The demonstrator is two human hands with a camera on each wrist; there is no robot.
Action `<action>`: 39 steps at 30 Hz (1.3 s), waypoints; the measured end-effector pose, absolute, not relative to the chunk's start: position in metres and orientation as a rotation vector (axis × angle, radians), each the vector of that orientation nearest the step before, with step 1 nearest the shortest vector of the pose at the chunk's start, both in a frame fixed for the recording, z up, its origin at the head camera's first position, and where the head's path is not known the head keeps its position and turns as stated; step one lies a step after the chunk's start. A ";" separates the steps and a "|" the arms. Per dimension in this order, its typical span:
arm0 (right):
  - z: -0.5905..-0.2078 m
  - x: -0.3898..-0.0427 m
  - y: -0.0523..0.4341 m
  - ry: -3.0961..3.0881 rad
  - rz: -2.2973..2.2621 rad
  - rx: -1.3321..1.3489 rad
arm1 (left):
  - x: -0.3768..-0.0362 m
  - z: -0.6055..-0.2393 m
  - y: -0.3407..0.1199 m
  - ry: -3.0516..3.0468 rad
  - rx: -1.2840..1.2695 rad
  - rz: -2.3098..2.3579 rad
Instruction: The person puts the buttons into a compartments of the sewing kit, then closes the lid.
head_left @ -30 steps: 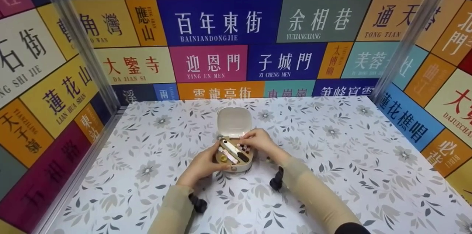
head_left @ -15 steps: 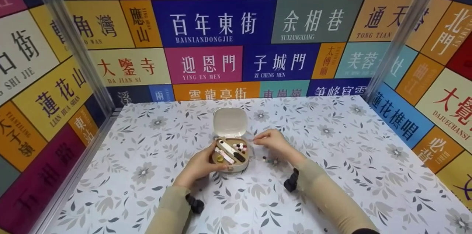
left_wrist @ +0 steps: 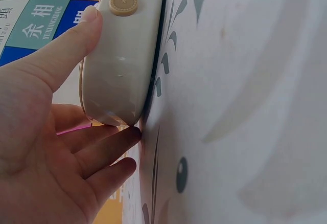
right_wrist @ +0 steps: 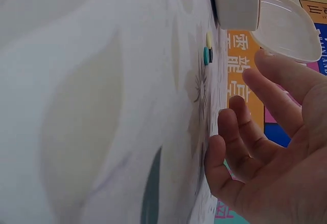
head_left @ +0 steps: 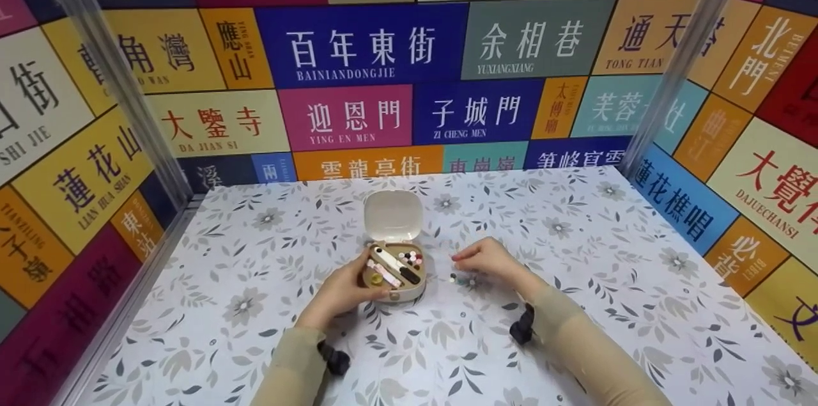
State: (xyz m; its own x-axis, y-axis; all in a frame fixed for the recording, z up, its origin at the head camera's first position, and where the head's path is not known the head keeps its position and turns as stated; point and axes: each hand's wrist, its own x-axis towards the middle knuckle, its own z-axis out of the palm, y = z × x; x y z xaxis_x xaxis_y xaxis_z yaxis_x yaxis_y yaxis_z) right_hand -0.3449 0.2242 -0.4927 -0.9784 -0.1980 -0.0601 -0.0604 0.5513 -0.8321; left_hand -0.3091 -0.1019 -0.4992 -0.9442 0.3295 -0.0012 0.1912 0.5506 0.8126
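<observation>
hands work at a small beige sewing kit case (head_left: 393,275) that sits near the middle of a floral tablecloth (head_left: 255,329), its pale lid (head_left: 392,215) tipped up and back on the far side. left hand (head_left: 339,291) grips the case from its near left side: the left wrist view shows the thumb (left_wrist: 76,35) pressed on the front wall close to the round button clasp (left_wrist: 123,3), with the other fingers (left_wrist: 107,144) curled under the far end, against the cloth. inside the case lie a white strip, a dark stick-like piece, a pink piece, something yellow and a cluster of small coloured dots, too small to name surely. right hand (head_left: 489,259) hovers just right of the case, apart from it, fingers loosely bent and holding nothing that shows; its fingertips (right_wrist: 227,132) come close to the cloth. small buttons (right_wrist: 207,50), 1 teal and 1 yellow among them, lie on the cloth between that hand and the case. colourful sign panels (head_left: 358,41) with chinese lettering wall in the table.
</observation>
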 end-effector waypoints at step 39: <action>-0.486 -0.328 0.212 3.020 -0.565 -0.399 | -0.310 -0.501 -0.101 2.645 0.462 1.342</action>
